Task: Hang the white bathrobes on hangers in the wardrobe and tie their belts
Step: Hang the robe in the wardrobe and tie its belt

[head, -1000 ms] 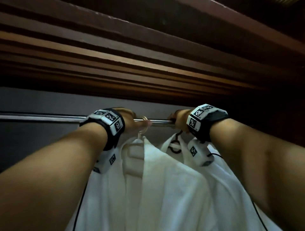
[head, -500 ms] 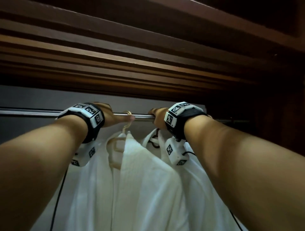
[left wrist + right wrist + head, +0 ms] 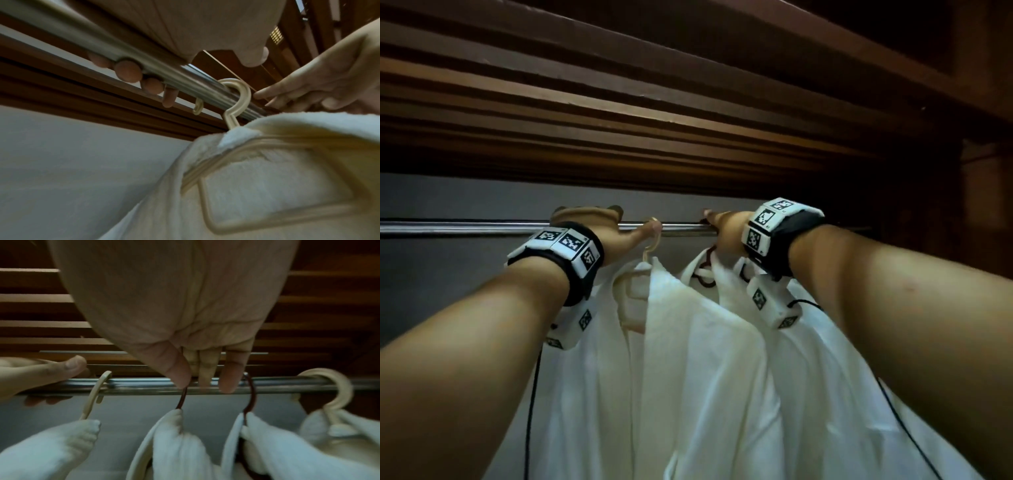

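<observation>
A white bathrobe [image 3: 688,342] hangs on a cream plastic hanger [image 3: 650,246] whose hook [image 3: 236,95] sits over the metal rail [image 3: 465,228]. My left hand [image 3: 589,219] grips the rail just left of that hook, fingertips [image 3: 128,73] curled under it and thumb beside the hook. A second white robe [image 3: 808,377] hangs to the right on a dark red hanger [image 3: 183,396]. My right hand [image 3: 722,228] is on the rail there, thumb and forefinger [image 3: 179,374] pinching that dark hook. No belts are in view.
Further right on the rail hang another dark hook [image 3: 252,394] and a cream hook [image 3: 339,391], each with white cloth. Dark wooden slats [image 3: 688,102] lie close above the rail, a grey back wall [image 3: 448,198] behind. Black cables [image 3: 530,394] trail from my wrists.
The view has drifted a little. Both hands stay on the rail by the same hooks; my left fingers now show over the top of the rail.
</observation>
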